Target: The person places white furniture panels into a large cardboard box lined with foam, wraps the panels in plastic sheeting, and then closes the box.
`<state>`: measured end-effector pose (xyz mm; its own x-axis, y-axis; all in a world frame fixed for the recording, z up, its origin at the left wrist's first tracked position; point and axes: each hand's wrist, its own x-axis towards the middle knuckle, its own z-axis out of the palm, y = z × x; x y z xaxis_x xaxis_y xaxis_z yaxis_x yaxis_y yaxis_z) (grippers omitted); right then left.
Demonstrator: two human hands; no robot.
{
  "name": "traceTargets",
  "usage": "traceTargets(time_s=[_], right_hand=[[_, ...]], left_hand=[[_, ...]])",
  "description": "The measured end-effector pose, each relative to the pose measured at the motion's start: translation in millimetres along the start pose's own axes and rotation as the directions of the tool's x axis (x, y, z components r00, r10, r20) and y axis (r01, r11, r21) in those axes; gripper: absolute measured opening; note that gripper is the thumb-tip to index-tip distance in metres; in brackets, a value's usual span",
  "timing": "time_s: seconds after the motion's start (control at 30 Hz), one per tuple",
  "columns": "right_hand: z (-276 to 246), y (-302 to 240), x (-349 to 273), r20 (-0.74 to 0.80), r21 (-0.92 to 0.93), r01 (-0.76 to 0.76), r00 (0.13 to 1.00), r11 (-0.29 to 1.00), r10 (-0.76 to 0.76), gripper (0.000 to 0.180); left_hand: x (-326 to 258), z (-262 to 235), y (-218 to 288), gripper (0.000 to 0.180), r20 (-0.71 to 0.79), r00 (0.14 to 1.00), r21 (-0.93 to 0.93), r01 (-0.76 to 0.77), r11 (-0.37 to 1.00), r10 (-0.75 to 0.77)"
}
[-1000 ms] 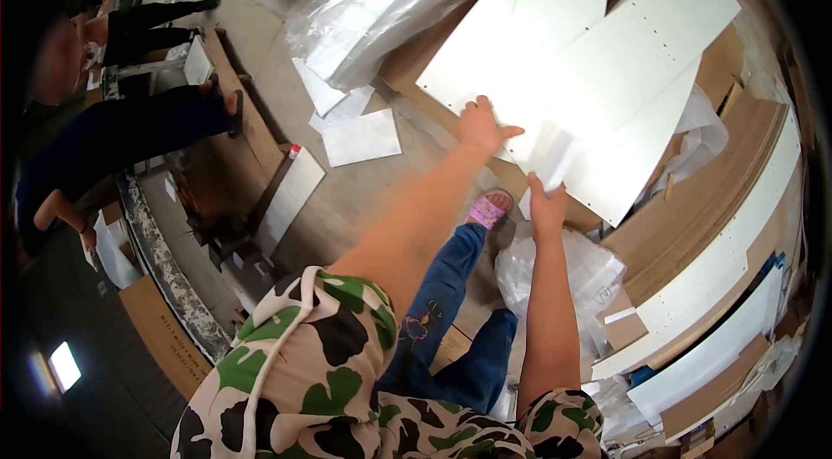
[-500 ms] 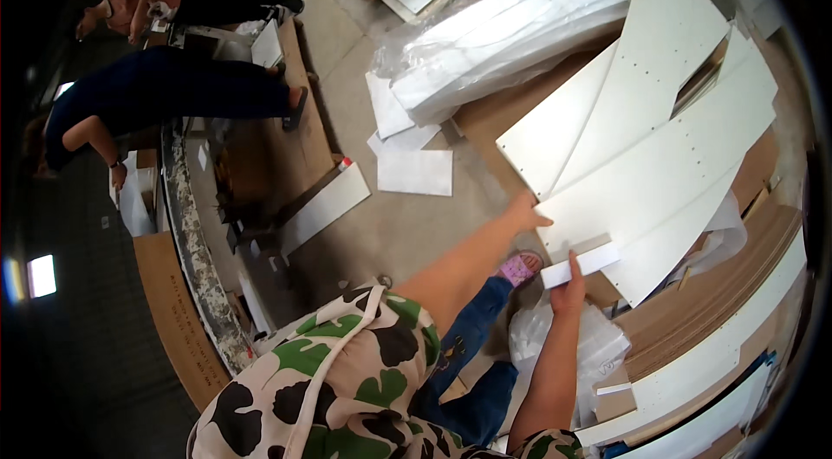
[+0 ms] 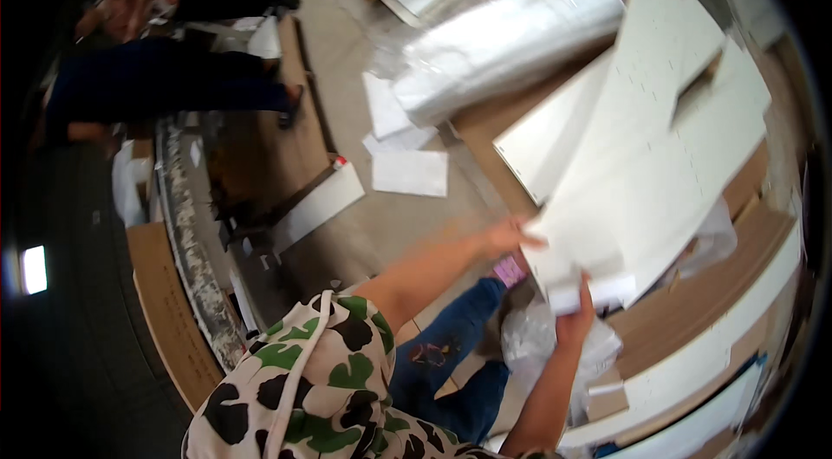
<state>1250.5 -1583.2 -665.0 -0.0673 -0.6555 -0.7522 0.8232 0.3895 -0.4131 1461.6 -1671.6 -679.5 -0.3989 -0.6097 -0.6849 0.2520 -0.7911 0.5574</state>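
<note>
The left hand (image 3: 511, 238) grips the near edge of a large flat white drilled panel (image 3: 633, 164), fingers curled onto it; the right hand (image 3: 576, 316) clasps its lower corner from beneath. The panel tilts above brown cardboard sheets (image 3: 693, 303). A long clear-plastic-wrapped white bundle (image 3: 511, 43) lies beyond; a white paper sheet (image 3: 410, 173) rests on the floor.

- White panel (image 3: 641, 156), dotted with small drilled holes, held at its lower corner by both hands, left (image 3: 511, 238) and right (image 3: 576, 320)
- Cream top (image 3: 295, 390) with green and black blotches
- Blue jeans (image 3: 451, 355), pink shoe (image 3: 510, 270)
- Brown cardboard sheets (image 3: 693, 303)
- White paper sheet (image 3: 409, 173) on the grey floor (image 3: 347, 242)
- Clear plastic wrap (image 3: 511, 43) over a white bundle
</note>
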Motion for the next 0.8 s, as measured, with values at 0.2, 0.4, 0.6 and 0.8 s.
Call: traceTargets(time_s=[0.2, 0.4, 0.6, 0.8], right_hand=[[-59, -69, -116, -0.042, -0.226, 0.024, 0.999, 0.974, -0.034, 0.050], [-41, -108, -203, -0.139, -0.719, -0.059, 0.988, 0.693, -0.060, 0.024], [4, -114, -278, -0.149, -0.741, -0.029, 0.981, 0.671, -0.122, 0.024], [23, -70, -305, -0.149, -0.870, 0.011, 0.947, 0.493, -0.284, 0.032]], left_hand=[[-119, 67, -46, 0.039, 0.206, 0.921, 0.183, 0.296, 0.937, -0.331], [-182, 119, -76, 0.042, 0.229, 0.812, 0.179, 0.508, 0.843, -0.538], [-97, 139, 3, 0.058, -0.296, 0.951, -0.010, 0.086, 0.996, -0.085], [-120, 137, 49, 0.077, -0.391, 0.920, 0.018, -0.005, 1.000, 0.012]])
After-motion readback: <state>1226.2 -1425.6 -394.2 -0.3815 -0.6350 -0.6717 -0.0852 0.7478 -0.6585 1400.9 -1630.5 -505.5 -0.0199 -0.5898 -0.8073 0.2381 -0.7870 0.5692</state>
